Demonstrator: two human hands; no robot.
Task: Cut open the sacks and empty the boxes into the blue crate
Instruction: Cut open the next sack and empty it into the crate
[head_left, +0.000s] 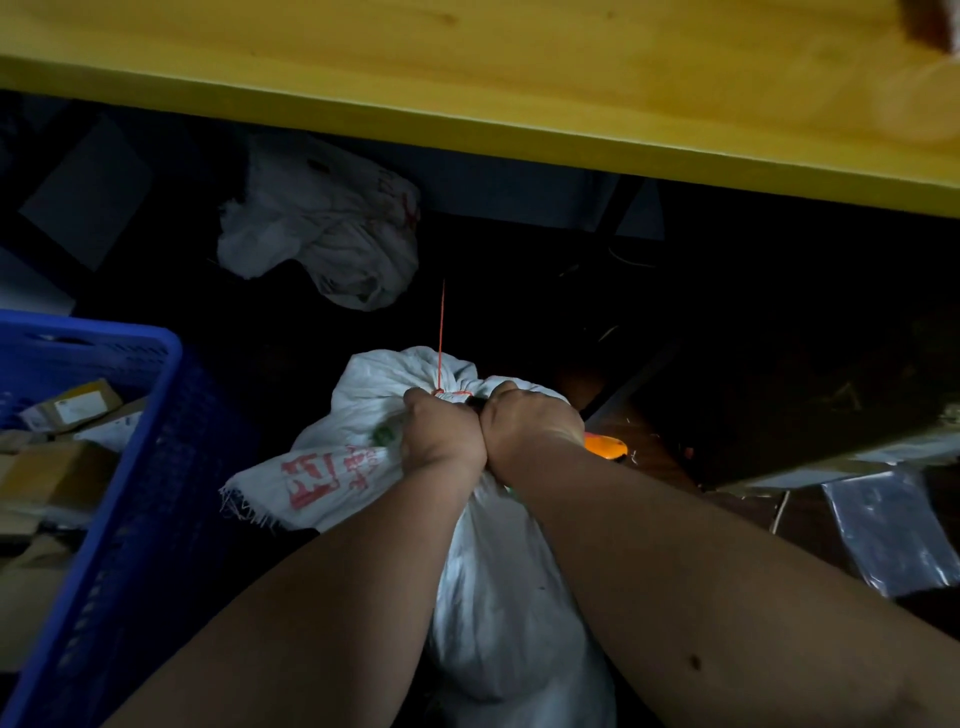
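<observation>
Both hands, left hand (441, 434) and right hand (530, 423), grip the tied neck of the white sack (498, 597) beside the blue crate (130, 493).

A tied sack (498, 571) stands on the floor in the middle, both hands at its neck, the left hand (441, 431) touching the right hand (530, 421). A crate (130, 493) holding boxes (67, 410) sits to its left. An empty sack (322, 228) lies behind, under the table's (467, 78) near edge.
</observation>
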